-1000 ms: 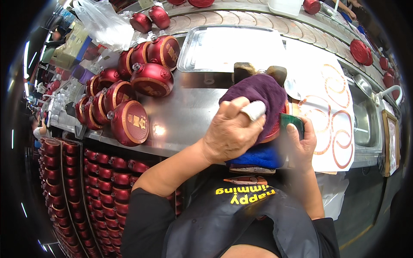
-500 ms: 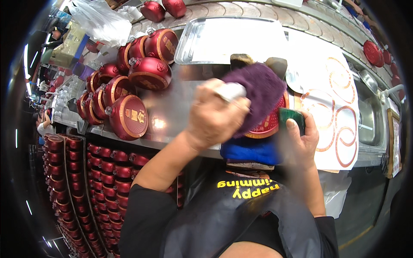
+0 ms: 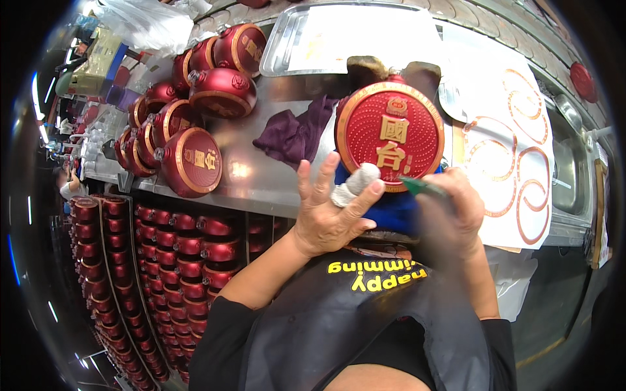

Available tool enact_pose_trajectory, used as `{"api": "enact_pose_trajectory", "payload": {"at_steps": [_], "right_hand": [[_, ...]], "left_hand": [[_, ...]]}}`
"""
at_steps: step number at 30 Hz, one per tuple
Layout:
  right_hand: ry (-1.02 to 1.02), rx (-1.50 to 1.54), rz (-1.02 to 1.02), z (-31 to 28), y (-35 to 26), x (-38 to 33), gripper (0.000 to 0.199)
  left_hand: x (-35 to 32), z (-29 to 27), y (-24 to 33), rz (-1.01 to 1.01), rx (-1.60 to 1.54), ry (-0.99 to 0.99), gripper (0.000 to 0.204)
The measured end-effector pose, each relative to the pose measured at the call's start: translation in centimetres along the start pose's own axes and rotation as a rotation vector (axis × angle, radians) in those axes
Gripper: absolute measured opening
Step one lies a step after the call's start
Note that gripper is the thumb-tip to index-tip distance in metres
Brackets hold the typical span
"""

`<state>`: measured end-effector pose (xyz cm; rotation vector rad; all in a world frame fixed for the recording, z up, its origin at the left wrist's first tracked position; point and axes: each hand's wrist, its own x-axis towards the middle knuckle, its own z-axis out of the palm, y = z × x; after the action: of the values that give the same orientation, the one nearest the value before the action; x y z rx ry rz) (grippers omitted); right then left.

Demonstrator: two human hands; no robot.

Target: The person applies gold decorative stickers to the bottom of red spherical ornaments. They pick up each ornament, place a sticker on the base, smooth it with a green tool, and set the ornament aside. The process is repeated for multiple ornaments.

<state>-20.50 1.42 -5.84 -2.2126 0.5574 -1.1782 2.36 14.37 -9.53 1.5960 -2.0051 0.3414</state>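
A round, flat-faced red bottle with a gold rim and raised gold characters stands in front of me, its face toward me. Beneath it lies a blue cloth. My left hand is open at the bottle's lower left, with white wraps on two fingers. In my right hand is a thin green scraper, its corner at the lower right of the gold rim; part of this hand is blurred. A crumpled purple cloth rests on the metal table left of the bottle.
Several finished-looking red bottles crowd the table's left. A metal tray with white paper lies behind. On the right is a white sheet with orange ring strips, then a sink. Racks of red bottles stand below left.
My left hand has let go of the purple cloth, which now lies left of the bottle, uncovering its face. My right hand has brought the green scraper to the bottle's lower rim.
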Motion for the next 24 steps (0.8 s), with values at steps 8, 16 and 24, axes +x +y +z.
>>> {"api": "enact_pose_trajectory", "payload": {"at_steps": [8,16,24], "right_hand": [[0.311,-0.006,0.276,-2.3,3.3,0.1,0.023],[0.404,0.206,0.403,-3.0,3.4,-2.9,0.027],[0.489,0.287,0.374,-5.9,3.5,-0.8,0.029]], "left_hand": [[10.0,-1.0,-5.6,-0.744,-1.246,-0.072,0.056],[13.0,0.0,-6.6,-0.736,-1.192,-0.311,0.077],[4.5,-6.6,-4.3,-0.721,-1.048,0.354,0.068]]}}
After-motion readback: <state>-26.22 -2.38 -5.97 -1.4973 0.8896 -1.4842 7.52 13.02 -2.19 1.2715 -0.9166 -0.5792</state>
